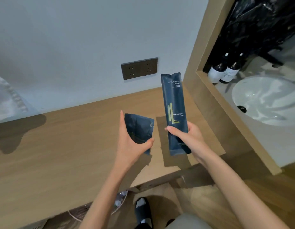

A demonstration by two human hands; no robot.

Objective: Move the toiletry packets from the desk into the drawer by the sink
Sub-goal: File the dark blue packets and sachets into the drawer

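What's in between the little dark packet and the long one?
Only bare wooden desk, as the head view shows; the small packet and the long packet do not touch.

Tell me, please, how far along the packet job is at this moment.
Done: both packets are off the light wooden desk; no other packet shows on it. In hand: the left hand holds the small dark blue foil packet, and the right hand grips the long dark blue packet upright. Left: carrying both to the drawer by the white round sink at right; no drawer is in view.
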